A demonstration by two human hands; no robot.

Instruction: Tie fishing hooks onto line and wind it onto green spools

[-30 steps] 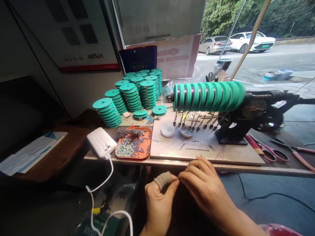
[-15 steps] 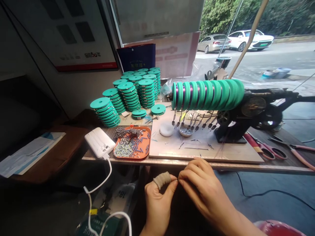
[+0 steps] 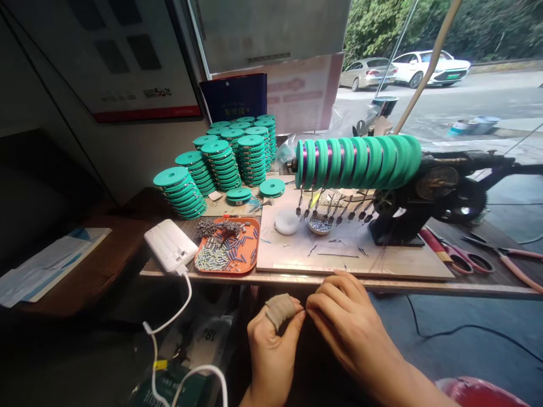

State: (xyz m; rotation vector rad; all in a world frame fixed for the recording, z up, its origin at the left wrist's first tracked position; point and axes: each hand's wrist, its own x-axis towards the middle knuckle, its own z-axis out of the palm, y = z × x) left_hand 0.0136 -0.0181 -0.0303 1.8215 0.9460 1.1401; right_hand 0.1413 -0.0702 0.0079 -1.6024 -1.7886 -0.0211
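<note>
In front of the table edge, my left hand (image 3: 274, 347) is closed, thumb pressed to the index finger, which wears a beige finger wrap (image 3: 280, 311). My right hand (image 3: 354, 325) is closed in a pinch close beside it. What the fingertips hold is too small to make out. Beyond my hands lies a light wooden board (image 3: 292, 257) with small metal fishing swivels (image 3: 337, 241) and a thin dark rod (image 3: 338, 255) on it. Above the board, a row of green foam spools (image 3: 356, 164) with purple line sits on a black winding machine (image 3: 399, 217), swivels dangling beneath.
An orange tray (image 3: 250, 263) of small parts and a white power bank (image 3: 169, 246) with a cable are at left. Stacked green spools (image 3: 220, 164) stand behind. A small bowl of beads (image 3: 321, 224) is on the board; scissors (image 3: 470, 261) and pliers (image 3: 504, 254) lie right.
My fingertips have parted slightly, the left hand shifting a little left and down. The rest looks the same apart from a slight camera shift.
</note>
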